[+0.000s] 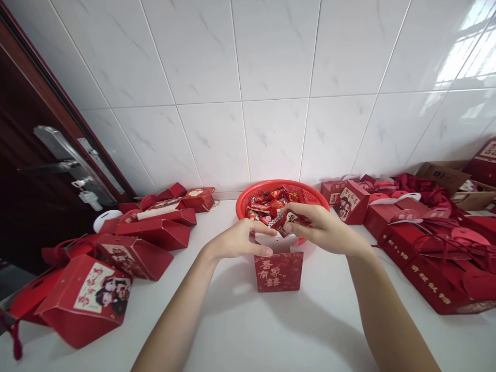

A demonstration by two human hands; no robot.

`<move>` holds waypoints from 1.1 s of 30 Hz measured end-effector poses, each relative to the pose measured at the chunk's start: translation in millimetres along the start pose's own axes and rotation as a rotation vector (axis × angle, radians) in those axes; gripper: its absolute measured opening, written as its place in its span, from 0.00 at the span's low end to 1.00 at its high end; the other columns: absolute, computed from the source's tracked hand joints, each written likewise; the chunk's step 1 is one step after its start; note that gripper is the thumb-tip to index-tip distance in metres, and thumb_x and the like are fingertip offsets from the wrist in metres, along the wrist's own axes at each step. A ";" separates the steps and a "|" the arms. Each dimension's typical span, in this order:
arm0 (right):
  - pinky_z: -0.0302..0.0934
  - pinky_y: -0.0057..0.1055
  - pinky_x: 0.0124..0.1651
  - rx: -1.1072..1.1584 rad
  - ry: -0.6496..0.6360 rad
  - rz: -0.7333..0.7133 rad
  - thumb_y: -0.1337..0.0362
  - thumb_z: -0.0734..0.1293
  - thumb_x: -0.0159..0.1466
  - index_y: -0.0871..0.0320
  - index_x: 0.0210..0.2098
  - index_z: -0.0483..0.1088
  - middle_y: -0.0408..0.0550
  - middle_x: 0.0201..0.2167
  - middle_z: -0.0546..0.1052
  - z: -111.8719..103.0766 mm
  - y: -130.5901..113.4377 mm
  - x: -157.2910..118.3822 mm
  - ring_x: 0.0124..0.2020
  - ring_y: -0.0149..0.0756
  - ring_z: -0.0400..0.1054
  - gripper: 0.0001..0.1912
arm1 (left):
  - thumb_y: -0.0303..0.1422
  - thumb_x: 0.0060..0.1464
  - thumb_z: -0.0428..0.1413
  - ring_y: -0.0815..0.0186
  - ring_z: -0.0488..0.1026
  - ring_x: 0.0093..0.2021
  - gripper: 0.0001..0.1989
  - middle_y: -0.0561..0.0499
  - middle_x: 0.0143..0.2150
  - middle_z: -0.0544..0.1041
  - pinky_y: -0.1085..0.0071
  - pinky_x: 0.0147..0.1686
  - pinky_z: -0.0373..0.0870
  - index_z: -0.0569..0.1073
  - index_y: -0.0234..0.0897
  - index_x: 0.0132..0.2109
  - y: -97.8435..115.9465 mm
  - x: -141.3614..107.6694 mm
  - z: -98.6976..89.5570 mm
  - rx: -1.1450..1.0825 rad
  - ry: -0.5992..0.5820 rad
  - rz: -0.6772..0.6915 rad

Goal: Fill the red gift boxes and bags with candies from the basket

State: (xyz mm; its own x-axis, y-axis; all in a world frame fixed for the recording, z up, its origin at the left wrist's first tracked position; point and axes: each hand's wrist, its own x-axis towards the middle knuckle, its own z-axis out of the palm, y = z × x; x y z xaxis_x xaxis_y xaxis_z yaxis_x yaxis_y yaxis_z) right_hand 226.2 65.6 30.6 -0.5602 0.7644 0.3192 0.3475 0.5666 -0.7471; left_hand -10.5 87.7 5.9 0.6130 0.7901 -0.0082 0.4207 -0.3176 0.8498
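An upright red gift box (278, 274) with gold characters stands on the white table, its top open and a white inner flap showing. My left hand (238, 242) grips the box at its upper left, thumb along the front rim and fingers by the flap. Just above the opening, my right hand (320, 227) pinches a red wrapped candy (284, 223) between thumb and fingers. Behind the box, a red plastic basket (241, 202) holds several wrapped candies (267, 204), partly hidden by my hands. The inside of the box is mostly out of sight.
Red gift boxes (83, 305) line the left of the white table (232, 330), beside a dark door (23, 155) with keys in its lock. More red boxes (430, 268) crowd the right, with a cardboard carton (445, 178) behind. A tiled wall (271, 139) rises at the back.
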 end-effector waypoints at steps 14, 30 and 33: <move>0.43 0.29 0.27 -0.193 -0.022 -0.016 0.66 0.59 0.68 0.56 0.25 0.54 0.39 0.22 0.59 10.5 -2.8 5.4 0.24 0.29 0.49 0.15 | 0.35 0.44 0.68 0.66 0.70 0.36 0.22 0.51 0.41 0.76 0.71 0.36 0.68 0.82 0.37 0.49 2.4 1.0 -2.5 -0.049 -0.073 -0.039; 0.43 0.30 0.25 -0.213 -0.288 0.087 0.70 0.60 0.66 0.56 0.25 0.56 0.38 0.22 0.63 16.8 -2.6 6.2 0.22 0.27 0.52 0.13 | 0.32 0.44 0.68 0.63 0.73 0.38 0.24 0.50 0.43 0.80 0.71 0.35 0.69 0.82 0.39 0.51 1.7 1.2 -2.1 -0.093 -0.090 -0.023; 0.43 0.30 0.25 -0.199 -0.206 0.037 0.68 0.60 0.67 0.56 0.25 0.54 0.38 0.20 0.60 14.3 -4.4 4.2 0.21 0.27 0.50 0.15 | 0.33 0.45 0.67 0.61 0.74 0.40 0.22 0.50 0.44 0.81 0.71 0.35 0.70 0.82 0.40 0.51 3.0 1.4 -1.8 -0.098 -0.102 0.020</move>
State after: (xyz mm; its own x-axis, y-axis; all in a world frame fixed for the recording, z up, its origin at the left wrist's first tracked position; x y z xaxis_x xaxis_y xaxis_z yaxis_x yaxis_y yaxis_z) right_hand 211.5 62.0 26.9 -0.6782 0.7186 0.1538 0.4998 0.6046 -0.6202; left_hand -9.6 88.8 9.4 0.6875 0.7251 -0.0401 0.3436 -0.2761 0.8976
